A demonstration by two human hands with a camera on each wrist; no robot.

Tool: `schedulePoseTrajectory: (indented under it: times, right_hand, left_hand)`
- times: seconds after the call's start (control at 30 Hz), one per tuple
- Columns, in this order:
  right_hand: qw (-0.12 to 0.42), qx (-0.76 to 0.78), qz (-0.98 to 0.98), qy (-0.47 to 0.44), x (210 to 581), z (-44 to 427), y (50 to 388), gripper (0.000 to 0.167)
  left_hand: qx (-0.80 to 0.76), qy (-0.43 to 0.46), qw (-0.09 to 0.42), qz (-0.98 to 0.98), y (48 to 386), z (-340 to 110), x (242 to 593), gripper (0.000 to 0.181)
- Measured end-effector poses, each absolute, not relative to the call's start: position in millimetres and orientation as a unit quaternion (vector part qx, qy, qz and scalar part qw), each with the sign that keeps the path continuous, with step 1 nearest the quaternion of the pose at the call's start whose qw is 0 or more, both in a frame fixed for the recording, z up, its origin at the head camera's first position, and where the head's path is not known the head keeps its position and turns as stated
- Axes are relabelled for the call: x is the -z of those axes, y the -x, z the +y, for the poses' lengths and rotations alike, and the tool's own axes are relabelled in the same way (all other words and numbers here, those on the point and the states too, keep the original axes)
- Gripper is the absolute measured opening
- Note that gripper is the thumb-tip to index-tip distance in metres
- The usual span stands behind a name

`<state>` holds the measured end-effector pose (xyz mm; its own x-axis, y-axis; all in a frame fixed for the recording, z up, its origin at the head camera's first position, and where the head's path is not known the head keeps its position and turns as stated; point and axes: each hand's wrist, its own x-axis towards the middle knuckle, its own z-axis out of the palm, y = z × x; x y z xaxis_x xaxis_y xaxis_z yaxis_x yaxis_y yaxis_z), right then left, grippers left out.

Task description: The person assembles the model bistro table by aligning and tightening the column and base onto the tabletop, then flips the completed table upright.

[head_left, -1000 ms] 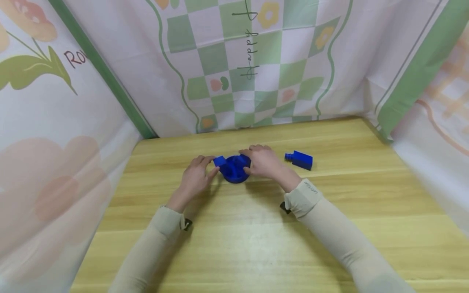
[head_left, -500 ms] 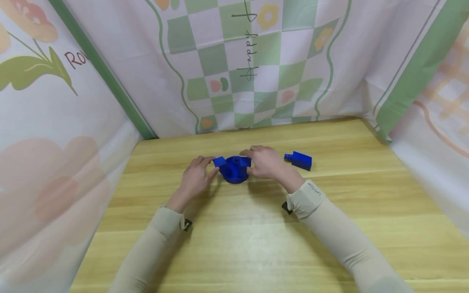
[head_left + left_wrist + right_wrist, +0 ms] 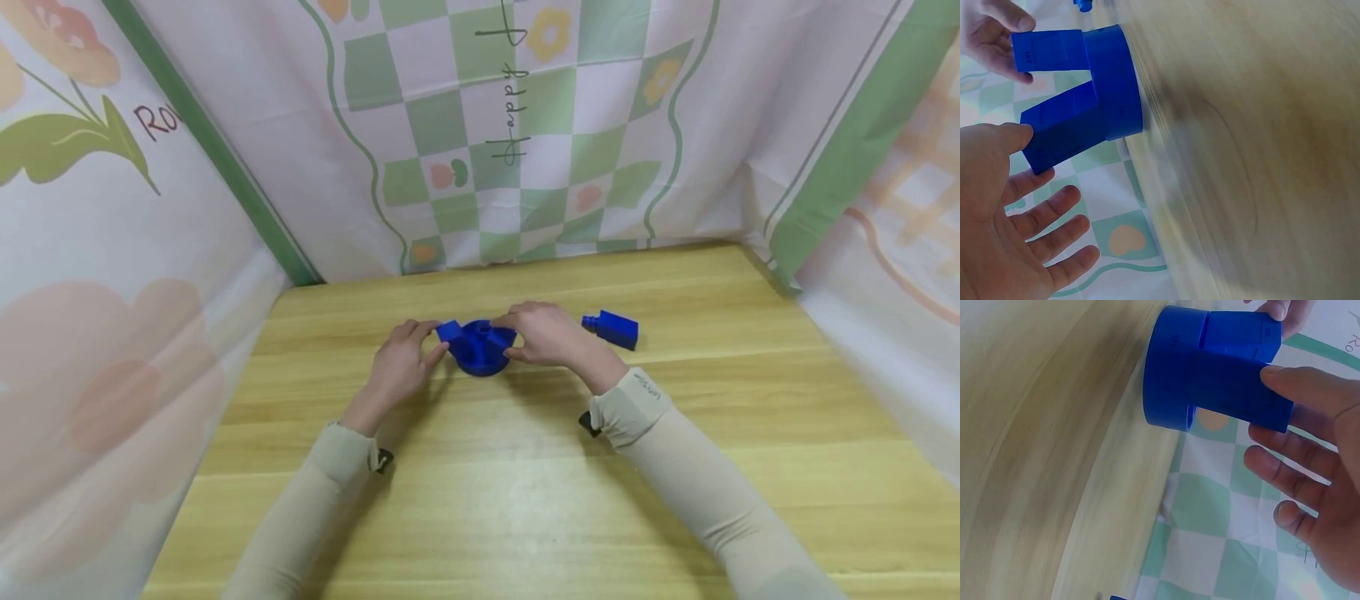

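A round blue base [image 3: 481,363] with a hub in its middle stands on the table, two blue blocks rising from it. My left hand [image 3: 397,362] pinches the top of the left block [image 3: 450,332] between thumb and index finger; its other fingers are spread in the left wrist view. With thumb and fingertips my right hand [image 3: 551,335] grips the right block [image 3: 1235,387], which leans outward from the base [image 3: 1169,369]. Both blocks have their lower ends inside the base's rim.
Right of my right hand, a separate blue block with a narrow ridged neck [image 3: 617,329] lies on the wooden table [image 3: 510,500]. Patterned cloth [image 3: 540,108] hangs behind the table and along both sides.
The right block has tilted outward, to the right, and my right hand has shifted slightly right with it. The base's hub has come into view. My left hand has stayed in place.
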<state>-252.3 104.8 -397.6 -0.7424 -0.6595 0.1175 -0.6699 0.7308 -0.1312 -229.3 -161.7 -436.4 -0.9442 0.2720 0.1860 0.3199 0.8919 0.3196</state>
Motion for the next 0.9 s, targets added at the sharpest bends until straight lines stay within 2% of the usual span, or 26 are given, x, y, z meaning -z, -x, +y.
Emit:
schedulePoseTrajectory:
  times: [0.9]
  right_hand:
    - [0.062, -0.046, -0.939, -0.336, 399.4, 105.1, 254.3, 0.051]
  left_hand:
    - [0.192, 0.157, 0.078, -0.966, 227.2, -160.5, 433.4, 0.05]
